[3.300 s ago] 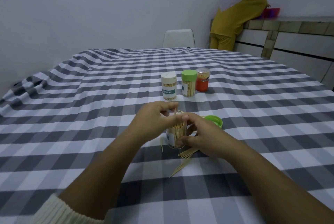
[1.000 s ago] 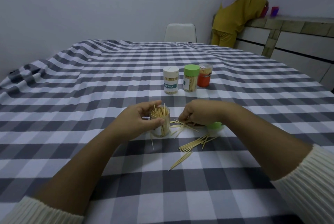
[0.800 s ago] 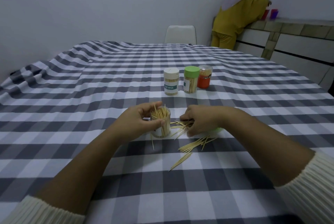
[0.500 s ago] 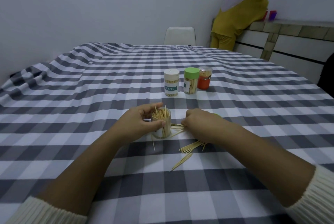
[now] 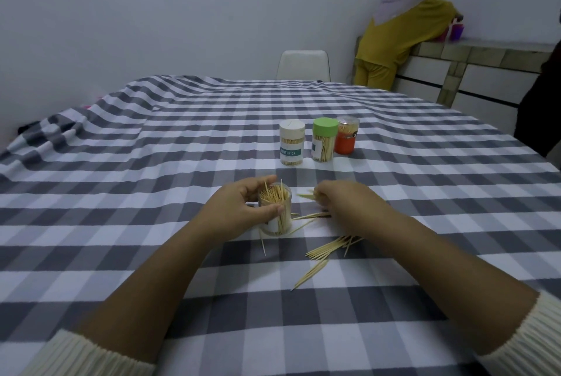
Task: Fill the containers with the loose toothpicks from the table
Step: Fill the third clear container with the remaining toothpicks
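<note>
Now the open container [image 5: 275, 214], at frame centre, is steadied in the left hand [image 5: 239, 211]'s grip, while loose toothpicks [image 5: 326, 249] are pinched by the right hand [image 5: 343, 202]. Tips should be aligned before being lowered in.

A: Left hand [image 5: 239, 213]?
B: Grips the open container [image 5: 277, 217], upright on the surface [image 5: 151, 163].
A: Right hand [image 5: 343, 204]?
B: At its 3 o'clock, pinching loose toothpicks [image 5: 326, 249].
</note>
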A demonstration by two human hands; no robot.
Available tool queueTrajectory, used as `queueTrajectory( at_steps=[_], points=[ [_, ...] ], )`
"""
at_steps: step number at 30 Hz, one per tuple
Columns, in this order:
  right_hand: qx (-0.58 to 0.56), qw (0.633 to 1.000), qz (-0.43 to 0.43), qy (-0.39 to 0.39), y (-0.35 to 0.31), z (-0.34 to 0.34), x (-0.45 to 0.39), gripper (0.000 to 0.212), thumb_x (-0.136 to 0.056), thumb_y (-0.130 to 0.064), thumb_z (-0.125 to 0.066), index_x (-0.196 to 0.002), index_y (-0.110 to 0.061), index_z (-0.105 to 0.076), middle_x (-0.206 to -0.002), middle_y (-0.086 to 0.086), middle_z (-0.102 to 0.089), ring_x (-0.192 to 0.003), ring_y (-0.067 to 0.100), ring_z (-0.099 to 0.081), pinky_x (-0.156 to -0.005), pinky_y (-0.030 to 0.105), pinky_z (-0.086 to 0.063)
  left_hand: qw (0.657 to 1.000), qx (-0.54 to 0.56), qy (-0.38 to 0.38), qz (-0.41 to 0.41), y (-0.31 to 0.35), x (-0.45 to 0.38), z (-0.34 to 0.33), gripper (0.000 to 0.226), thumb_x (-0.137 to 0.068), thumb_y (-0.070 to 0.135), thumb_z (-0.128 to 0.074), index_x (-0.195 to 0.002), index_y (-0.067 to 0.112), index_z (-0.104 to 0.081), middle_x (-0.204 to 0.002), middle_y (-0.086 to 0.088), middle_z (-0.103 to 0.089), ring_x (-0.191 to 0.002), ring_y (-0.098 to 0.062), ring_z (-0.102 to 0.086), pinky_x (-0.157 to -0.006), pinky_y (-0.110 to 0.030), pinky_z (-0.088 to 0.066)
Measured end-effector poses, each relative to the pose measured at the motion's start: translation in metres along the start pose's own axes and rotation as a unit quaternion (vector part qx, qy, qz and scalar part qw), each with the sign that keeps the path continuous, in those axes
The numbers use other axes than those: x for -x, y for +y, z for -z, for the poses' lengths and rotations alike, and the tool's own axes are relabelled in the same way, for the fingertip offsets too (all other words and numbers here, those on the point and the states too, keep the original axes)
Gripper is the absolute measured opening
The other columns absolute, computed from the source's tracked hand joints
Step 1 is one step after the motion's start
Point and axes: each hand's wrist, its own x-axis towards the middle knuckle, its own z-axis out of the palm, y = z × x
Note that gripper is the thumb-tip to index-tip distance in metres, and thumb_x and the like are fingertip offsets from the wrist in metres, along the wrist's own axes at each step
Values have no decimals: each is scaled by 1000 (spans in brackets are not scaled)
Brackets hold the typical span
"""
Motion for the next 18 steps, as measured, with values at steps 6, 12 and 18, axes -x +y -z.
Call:
queueTrajectory(
  at_steps=[6, 12, 18],
  points=[
    [-411, 907, -24, 87, -2, 8, 0, 18, -97, -11, -45, -88, -16, -59, -89, 3, -68, -82, 15, -65, -79, 30, -52, 1000, -17, 21, 2, -2, -2, -4, 59, -82, 30, -69, -136, 31, -46, -121, 10, -57, -112, -8, -53, -89, -25, -50],
    [-661, 739, -21, 131, -23, 20, -8, 15, -97, -10, -47, -91, -10, -61, -83, 7, -70, -78, 22, -69, -77, 33, -57, 999, -20, 26, -3, -4, -4, -6, 59, -81, 32, -69, -136, 32, -46, -113, 16, -55, -109, -4, -52, -85, -23, -50],
    [-628, 765, -39, 139, -44, 12, -6, 15, -97, -16, -48, -97, -14, -62, -93, 3, -70, -86, 12, -66, -77, 27, -53, 999, -29, 37, -15, -4, -3, -8, 61, -80, 34, -70, -136, 30, -47, -98, 27, -55, -94, 5, -55, -76, -14, -47]
  ],
)
